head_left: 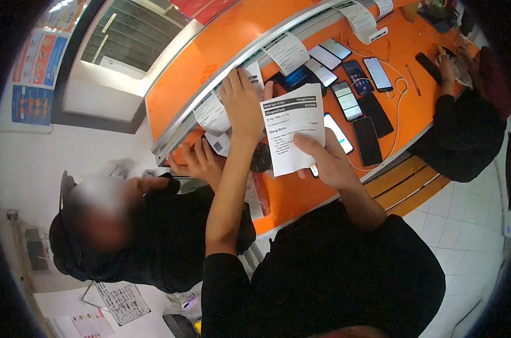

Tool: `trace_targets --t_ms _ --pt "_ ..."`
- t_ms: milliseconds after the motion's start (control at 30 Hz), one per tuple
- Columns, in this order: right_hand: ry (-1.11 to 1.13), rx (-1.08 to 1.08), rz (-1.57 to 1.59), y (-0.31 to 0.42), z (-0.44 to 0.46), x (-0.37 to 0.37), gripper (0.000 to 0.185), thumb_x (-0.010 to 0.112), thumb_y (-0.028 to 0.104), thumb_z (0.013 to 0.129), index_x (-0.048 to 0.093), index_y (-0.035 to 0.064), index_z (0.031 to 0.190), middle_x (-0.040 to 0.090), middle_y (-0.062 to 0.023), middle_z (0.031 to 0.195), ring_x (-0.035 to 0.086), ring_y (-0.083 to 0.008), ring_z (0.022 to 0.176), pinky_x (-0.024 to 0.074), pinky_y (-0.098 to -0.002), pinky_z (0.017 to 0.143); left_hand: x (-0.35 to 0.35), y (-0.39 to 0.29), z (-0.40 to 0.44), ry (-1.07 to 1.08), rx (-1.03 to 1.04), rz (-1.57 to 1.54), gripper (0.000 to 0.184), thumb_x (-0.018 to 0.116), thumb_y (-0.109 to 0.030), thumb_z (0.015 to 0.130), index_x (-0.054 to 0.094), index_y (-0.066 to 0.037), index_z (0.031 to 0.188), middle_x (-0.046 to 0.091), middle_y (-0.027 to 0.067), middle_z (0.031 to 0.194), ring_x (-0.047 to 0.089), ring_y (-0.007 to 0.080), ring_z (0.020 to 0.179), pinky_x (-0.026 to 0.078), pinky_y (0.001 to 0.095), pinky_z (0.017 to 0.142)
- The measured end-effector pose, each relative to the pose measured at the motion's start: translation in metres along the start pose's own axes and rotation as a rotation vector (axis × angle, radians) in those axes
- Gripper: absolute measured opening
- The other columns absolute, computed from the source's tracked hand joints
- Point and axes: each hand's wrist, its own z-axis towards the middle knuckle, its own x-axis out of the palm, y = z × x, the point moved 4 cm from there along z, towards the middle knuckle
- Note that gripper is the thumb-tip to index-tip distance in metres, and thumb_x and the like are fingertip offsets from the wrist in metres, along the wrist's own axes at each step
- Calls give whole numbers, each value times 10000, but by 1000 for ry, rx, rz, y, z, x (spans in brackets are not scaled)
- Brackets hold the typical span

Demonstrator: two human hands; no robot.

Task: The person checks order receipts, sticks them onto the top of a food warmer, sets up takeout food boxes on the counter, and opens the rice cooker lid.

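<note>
Paper slip [289, 125] was white, black-banded at top, printed text below; was held slightly tilted in right hand [331, 163] over orange desk [292, 200].

Worktop [292, 198]: bright orange
My receipt [286, 127]: white, black bands and print
My shirt [328, 270]: plain black
Floor [455, 225]: white tiles, greyish grid

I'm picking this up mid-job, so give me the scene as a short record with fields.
Left hand: at white paper slips along the orange table's edge
Right hand: holding a white rectangular printed receipt
On table: several flat rectangular phones, some screens lit
Left side: co-worker in black, hand near the slips
Right side: black-clothed person, hand beside a dark phone
</note>
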Motion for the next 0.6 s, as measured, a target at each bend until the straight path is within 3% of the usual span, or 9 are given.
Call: trace_targets --t_ms 233,367,467,600 --pt "-11 73 -41 -7 4 4 333 535 264 1002 602 -42 1114 675 -94 791 586 -95 520 464 -221 453 3 -17 3 -111 20 -20 588 717 -295 820 527 140 1167 509 296 1185 483 470 1142 411 495 1009" --pt "-31 128 -64 -3 1 5 350 538 278 1002 600 -43 1126 681 -97 816 590 -89 545 463 -217 456 -6 -28 9 -162 9 186 655 731 -389 784 545 122 1150 542 245 1102 503 380 1094 385 469 950" --pt "24 49 -75 -9 3 1 365 541 288 1000 598 -44 1141 683 -97 830 594 -87 564 465 -215 460 2 -19 9 -152 -27 223 647 732 -428 772 562 95 1113 550 215 1061 512 342 1055 372 443 910" --pt "-70 137 -88 -15 -3 -7 371 552 295 995 599 -39 1149 684 -96 844 597 -89 572 470 -222 461 -7 -13 5 -62 -140 222 558 729 -416 779 574 51 1042 541 208 1066 507 342 1025 383 457 886"
